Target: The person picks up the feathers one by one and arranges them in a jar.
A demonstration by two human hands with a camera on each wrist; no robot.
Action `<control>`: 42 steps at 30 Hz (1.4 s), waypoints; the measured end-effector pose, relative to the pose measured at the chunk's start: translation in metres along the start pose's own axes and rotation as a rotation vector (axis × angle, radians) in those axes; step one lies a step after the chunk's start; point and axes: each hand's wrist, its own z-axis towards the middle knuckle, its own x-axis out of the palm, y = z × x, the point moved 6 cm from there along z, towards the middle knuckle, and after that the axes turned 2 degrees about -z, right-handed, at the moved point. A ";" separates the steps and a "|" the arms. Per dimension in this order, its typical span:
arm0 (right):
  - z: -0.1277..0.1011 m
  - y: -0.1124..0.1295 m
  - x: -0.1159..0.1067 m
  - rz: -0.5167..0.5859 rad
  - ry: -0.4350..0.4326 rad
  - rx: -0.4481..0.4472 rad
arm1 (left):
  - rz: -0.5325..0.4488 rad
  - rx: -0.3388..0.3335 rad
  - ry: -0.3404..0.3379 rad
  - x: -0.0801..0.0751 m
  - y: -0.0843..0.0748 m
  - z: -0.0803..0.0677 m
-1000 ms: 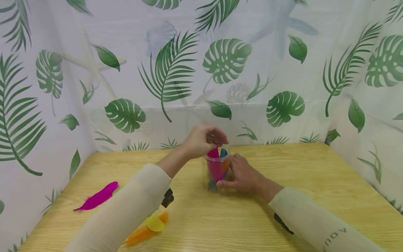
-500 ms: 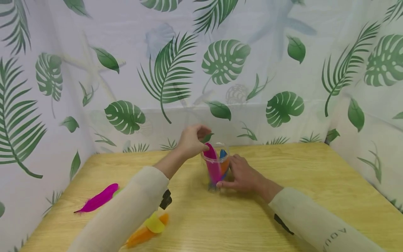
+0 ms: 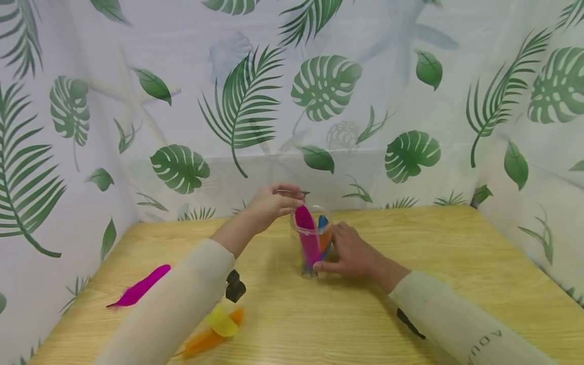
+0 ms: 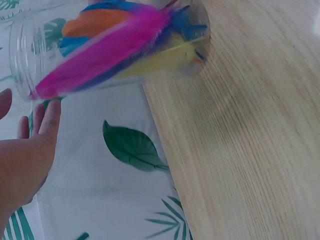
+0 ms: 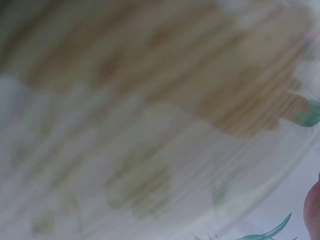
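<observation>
Left hand [image 3: 274, 203] just above and left of the jar rim, fingers straight and loose, holding nothing. Right hand [image 3: 351, 253] curled round the lower wall of the clear jar [image 3: 312, 243], upright on the wooden table [image 3: 410, 304]. Inside: magenta feather [image 3: 307, 235], long axis near vertical, tip up past the rim; blue feather [image 3: 323, 221] and orange feather [image 3: 326, 239] beside it. Left wrist view alone: a yellow feather [image 4: 160, 60] in the jar. Right wrist view blurred. Loose on the table, well left: magenta feather on the table [image 3: 139, 288], orange and yellow feathers [image 3: 214, 329].
</observation>
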 end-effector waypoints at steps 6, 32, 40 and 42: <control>0.001 -0.001 0.000 0.007 0.006 0.015 | -0.164 -0.070 0.059 -0.027 0.002 -0.008; 0.000 0.001 -0.002 -0.012 0.002 0.004 | 0.019 -0.189 -0.015 -0.149 0.025 -0.058; 0.000 0.005 -0.004 -0.012 0.008 -0.006 | 0.126 -0.202 -0.011 -0.184 0.027 -0.077; 0.000 0.005 -0.004 -0.005 0.009 -0.001 | 0.164 -0.203 0.004 -0.191 0.029 -0.082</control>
